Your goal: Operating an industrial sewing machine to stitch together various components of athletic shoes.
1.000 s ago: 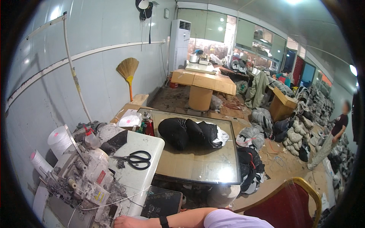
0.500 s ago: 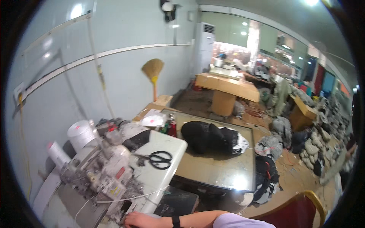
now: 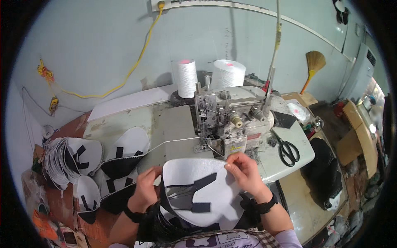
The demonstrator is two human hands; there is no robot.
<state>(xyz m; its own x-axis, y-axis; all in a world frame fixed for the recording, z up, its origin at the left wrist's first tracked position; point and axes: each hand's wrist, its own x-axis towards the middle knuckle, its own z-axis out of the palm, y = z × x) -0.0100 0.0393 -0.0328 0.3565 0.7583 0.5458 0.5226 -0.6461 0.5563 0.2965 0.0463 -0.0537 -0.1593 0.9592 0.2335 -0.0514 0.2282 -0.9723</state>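
Between my two hands is a white rounded fabric piece (image 3: 221,194) with a dark edge and short black straps, held just in front of the overlock sewing machine (image 3: 235,120). My left hand (image 3: 144,188) is closed on its left edge, the fingertips partly hidden behind it. My right hand (image 3: 246,173) pinches its upper right corner between thumb and fingers. More such pieces lie below it against my lap. To the left, similar white pieces with black straps (image 3: 130,144) lie on the machine table, joined to the machine by a white thread chain (image 3: 175,141).
A thick stack of white pieces (image 3: 60,159) stands at far left. Two white thread cones (image 3: 187,78) rise behind the machine. Black-handled scissors (image 3: 288,152) lie at the table's right end. Beyond is a low table with a black bundle (image 3: 324,171); a broom (image 3: 313,66) leans on the wall.
The view has swung left and down onto the sewing machine. My right hand, earlier near the machine's front edge, now grips the white piece. My left hand has come into view.
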